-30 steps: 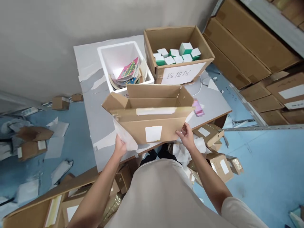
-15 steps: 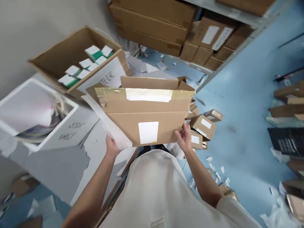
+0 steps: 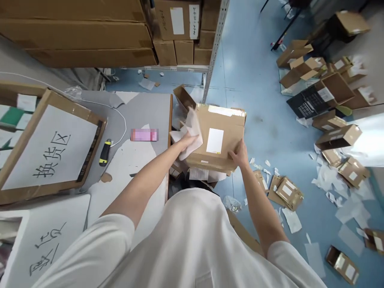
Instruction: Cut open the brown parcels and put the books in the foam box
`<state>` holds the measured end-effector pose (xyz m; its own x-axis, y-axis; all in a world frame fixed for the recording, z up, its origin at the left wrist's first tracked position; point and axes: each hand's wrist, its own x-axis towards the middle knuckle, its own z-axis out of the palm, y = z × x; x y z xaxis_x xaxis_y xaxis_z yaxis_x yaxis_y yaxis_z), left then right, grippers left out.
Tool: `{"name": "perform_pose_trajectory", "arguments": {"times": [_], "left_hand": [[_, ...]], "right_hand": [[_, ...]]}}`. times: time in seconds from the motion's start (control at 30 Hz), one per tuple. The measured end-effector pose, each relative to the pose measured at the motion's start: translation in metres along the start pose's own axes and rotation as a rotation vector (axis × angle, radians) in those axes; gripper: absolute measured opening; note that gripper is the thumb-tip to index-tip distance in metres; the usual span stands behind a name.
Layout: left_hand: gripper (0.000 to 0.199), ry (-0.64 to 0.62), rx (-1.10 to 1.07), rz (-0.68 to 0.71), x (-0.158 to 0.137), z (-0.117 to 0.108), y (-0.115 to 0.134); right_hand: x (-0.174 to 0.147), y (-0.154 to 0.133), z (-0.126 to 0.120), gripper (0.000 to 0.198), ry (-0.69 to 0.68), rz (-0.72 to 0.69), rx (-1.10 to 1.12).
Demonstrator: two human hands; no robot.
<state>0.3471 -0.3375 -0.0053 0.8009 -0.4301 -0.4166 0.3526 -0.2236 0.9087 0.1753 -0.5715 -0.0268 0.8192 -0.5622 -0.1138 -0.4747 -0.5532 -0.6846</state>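
An open cardboard box [image 3: 229, 136] with a white label on its side is between my two hands, beyond the table's right edge and above the floor. My right hand [image 3: 240, 155] grips the box's right edge, thumb on the labelled side. My left hand [image 3: 189, 143] is closed on a crumpled sheet of white paper [image 3: 193, 124] at the box's left side. Whether those fingers also hold the cardboard is hidden by the paper.
On the table [image 3: 156, 108] lie a yellow-and-black utility knife [image 3: 105, 153] and a blurred pink item [image 3: 144, 135]. A carton [image 3: 75, 146] of white-and-green boxes stands left. Metal shelving [image 3: 213, 52] is ahead. Flattened boxes [image 3: 289, 192] and paper scraps litter the blue floor.
My view has turned right. Both hands have carried the cardboard box and white paper from over the table's edge to the right, above the floor beside it.
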Motion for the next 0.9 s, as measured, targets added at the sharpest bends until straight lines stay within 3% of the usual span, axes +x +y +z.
{"name": "perform_pose_trajectory", "arguments": {"times": [0.1, 0.17, 0.23, 0.3, 0.47, 0.67, 0.8, 0.9], "left_hand": [[0.065, -0.002, -0.075, 0.0, 0.027, 0.011, 0.006], [0.068, -0.018, -0.046, 0.078, 0.028, 0.003, 0.006], [0.067, -0.033, 0.056, 0.117, 0.015, -0.016, -0.004], [0.064, 0.032, 0.126, 0.069, -0.01, -0.041, -0.024], [0.065, 0.331, 0.111, -0.163, -0.106, -0.096, -0.088], [0.058, 0.694, 0.116, -0.437, -0.239, -0.123, -0.126], [0.058, 0.864, 0.139, -0.597, -0.326, -0.113, -0.146], [0.063, 0.995, 0.097, -0.639, -0.387, -0.068, -0.162]], "right_hand": [[0.004, 0.018, 0.005, 0.077, 0.118, -0.024, -0.056], [-0.002, 0.028, 0.01, 0.071, 0.135, -0.049, -0.064], [-0.011, 0.036, 0.016, 0.069, 0.059, -0.052, -0.049], [-0.019, 0.042, 0.026, 0.065, -0.087, -0.018, -0.039], [-0.018, 0.035, 0.061, 0.042, -0.472, -0.068, -0.072], [0.028, -0.015, 0.113, 0.037, -0.632, -0.215, -0.102], [0.061, -0.07, 0.149, 0.036, -0.697, -0.332, -0.157], [0.05, -0.121, 0.176, 0.037, -0.835, -0.53, -0.178]]}}
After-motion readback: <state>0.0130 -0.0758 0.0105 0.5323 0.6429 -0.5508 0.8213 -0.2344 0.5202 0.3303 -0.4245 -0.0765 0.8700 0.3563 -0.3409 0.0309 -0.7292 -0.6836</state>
